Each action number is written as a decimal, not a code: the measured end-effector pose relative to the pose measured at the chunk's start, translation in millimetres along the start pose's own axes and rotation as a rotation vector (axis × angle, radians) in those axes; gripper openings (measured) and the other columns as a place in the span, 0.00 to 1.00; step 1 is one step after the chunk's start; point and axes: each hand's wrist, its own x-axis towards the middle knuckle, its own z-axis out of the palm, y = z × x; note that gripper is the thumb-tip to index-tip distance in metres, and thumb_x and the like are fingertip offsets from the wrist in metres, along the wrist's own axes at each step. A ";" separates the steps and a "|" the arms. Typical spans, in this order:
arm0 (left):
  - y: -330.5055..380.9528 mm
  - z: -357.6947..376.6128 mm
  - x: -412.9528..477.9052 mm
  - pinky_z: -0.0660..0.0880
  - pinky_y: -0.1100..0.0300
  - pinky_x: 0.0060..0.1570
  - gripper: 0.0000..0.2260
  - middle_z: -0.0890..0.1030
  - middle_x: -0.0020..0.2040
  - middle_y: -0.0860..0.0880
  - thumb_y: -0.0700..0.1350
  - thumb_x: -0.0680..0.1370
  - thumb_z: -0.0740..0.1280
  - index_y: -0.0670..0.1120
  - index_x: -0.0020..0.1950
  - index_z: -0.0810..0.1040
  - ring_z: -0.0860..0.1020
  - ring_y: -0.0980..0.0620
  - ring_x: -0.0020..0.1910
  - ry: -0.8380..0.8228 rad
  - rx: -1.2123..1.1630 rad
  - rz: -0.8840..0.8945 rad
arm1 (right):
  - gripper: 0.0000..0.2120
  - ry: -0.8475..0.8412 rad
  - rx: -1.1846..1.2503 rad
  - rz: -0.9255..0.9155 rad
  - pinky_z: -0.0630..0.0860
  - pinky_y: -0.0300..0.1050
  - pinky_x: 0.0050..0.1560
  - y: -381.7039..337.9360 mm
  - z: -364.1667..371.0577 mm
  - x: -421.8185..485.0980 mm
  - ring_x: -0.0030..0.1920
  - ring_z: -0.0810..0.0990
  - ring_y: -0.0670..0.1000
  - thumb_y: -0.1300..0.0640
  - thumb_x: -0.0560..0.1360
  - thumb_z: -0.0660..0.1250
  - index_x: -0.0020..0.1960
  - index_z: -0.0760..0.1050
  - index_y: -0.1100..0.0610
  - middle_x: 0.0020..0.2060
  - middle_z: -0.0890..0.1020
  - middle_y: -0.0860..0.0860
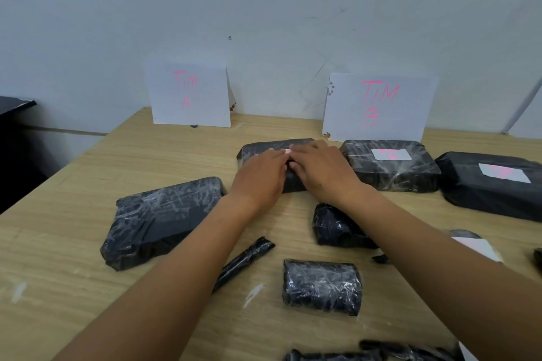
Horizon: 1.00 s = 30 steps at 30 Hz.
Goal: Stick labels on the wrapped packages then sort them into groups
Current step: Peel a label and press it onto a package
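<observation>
From the head camera we look down on a wooden tabletop (88,243) strewn with black wrapped packages. Both hands are out over one package (261,147) that lies toward the far edge, roughly midway between the two paper signs propped against the wall, "TIM A" (189,94) and "TIM B" (378,105). The left hand (264,173) and the right hand (319,167) lie palm down with fingers stretched nearly flat and fingertips meeting. Neither grips anything; they press on a small pale label (288,151), of which we see only a sliver between them. We judge the flat hands are there to smooth the sticker onto the crinkled film so its edges bond. Which team the label names we cannot tell. Just right of this package, in front of the "TIM B" sign, sits a labelled package (390,173), and beside it at the right edge another labelled one (484,193), so that group seems to gather under its sign. Nothing lies before "TIM A" yet. Nearer us wait the unlabelled ones: a large flat package (164,220) at left, a thin rolled one (246,261), and two small bundles (322,287) (337,228). A pale sheet (478,246), perhaps the label supply, lies close by the right forearm, within easy reach.
</observation>
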 end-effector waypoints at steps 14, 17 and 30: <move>-12.0 -8.0 -13.0 0.62 0.55 0.69 0.19 0.67 0.72 0.49 0.52 0.82 0.56 0.44 0.69 0.70 0.65 0.50 0.71 -0.079 0.080 -0.074 | 0.21 -0.055 -0.027 0.073 0.71 0.45 0.45 1.0 -7.5 -8.2 0.54 0.76 0.53 0.40 0.77 0.60 0.55 0.75 0.57 0.54 0.79 0.53; -10.3 -7.6 -15.0 0.73 0.55 0.55 0.17 0.73 0.65 0.49 0.52 0.80 0.60 0.43 0.62 0.75 0.74 0.49 0.59 0.000 0.065 -0.112 | 0.20 -0.048 -0.061 0.074 0.67 0.44 0.42 -1.5 -12.4 -7.9 0.51 0.76 0.54 0.40 0.77 0.61 0.54 0.73 0.57 0.52 0.77 0.53; -2.5 -3.2 -6.8 0.56 0.51 0.67 0.24 0.51 0.78 0.52 0.52 0.83 0.46 0.48 0.78 0.47 0.56 0.47 0.72 -0.163 0.432 -0.027 | 0.27 -0.264 -0.266 -0.118 0.48 0.52 0.73 1.3 -10.6 -2.3 0.75 0.50 0.56 0.44 0.82 0.46 0.78 0.47 0.53 0.78 0.50 0.48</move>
